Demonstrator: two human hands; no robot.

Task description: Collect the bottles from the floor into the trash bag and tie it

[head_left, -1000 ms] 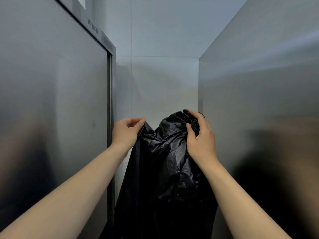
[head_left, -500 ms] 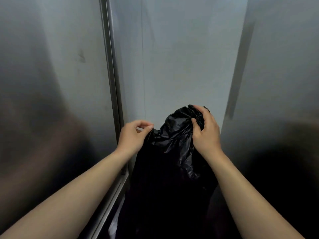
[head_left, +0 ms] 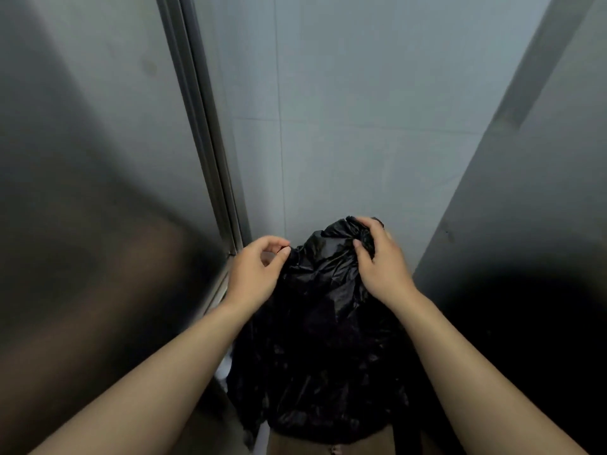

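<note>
A black trash bag (head_left: 322, 339) hangs in front of me, crumpled and dark, its lower end near the bottom of the view. My right hand (head_left: 381, 261) clutches a bunched fold at the bag's top. My left hand (head_left: 259, 270) pinches the bag's left top edge between thumb and fingers. No bottles show; the bag's inside is hidden.
A brushed-metal panel (head_left: 98, 159) with a vertical frame edge (head_left: 200, 126) stands close on the left. Another metal panel (head_left: 542, 192) closes in on the right. A pale tiled wall (head_left: 345, 110) lies behind the bag. A brown surface (head_left: 328, 446) shows under the bag.
The view has tilted downward, so the hands and bag sit lower against the wall. Both hands keep their hold on the bag's top, and more of the bag's lower part shows.
</note>
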